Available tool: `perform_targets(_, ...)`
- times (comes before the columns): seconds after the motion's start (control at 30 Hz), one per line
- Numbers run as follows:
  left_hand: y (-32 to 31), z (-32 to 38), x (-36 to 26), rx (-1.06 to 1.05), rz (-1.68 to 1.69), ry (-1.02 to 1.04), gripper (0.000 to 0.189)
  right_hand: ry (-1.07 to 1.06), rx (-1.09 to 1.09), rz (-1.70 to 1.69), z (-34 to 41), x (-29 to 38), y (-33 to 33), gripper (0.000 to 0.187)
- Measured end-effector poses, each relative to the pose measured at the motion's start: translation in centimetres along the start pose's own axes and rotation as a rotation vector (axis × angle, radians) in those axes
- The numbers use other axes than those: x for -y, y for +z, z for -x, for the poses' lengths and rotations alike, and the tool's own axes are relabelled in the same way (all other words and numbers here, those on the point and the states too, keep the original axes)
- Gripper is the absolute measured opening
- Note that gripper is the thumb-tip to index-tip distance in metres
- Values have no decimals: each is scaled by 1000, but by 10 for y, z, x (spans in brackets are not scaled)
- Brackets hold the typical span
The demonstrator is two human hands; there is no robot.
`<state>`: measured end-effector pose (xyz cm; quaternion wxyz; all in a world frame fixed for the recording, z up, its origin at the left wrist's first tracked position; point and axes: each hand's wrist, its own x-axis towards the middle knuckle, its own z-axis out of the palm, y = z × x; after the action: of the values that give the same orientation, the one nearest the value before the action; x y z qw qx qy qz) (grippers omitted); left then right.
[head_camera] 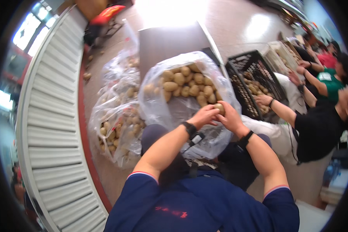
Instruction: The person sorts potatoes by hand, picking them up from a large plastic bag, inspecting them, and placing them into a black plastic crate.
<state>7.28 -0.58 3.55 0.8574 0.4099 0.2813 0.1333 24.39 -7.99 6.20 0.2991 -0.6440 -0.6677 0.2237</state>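
Observation:
Both my hands meet over the right side of a clear plastic bag [188, 59]. In its far half lies a pile of brown, oval potatoes [194, 90]; I cannot rule out another similar crop. My right hand [231, 117] grips a single potato [219, 108] from the right. Against the left side of that potato rest the fingers of my left hand [204, 116], which partly hide it. Creased, bare plastic shows at the near side of the bag, below my hands. Each of my wrists carries a black band.
Knotted plastic bags of potatoes [116, 136] stand at the left, before a white radiator [53, 121]. On the right, a co-worker's hand [262, 100] reaches into a black crate [242, 59] of potatoes. Beyond are a pale crate [274, 53] and more people. A brown board [168, 40] lies ahead.

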Motion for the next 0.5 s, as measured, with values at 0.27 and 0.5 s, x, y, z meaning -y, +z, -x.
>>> perform_targets(0.27, -30, -9, 7, -434, -292, 185, 28, 338, -220, -363, -22, -32, -26, 49)
perform_targets(0.5, -69, -31, 33, -802, -784, 432, 21, 811, -353, -689, -29, -95, -91, 29)
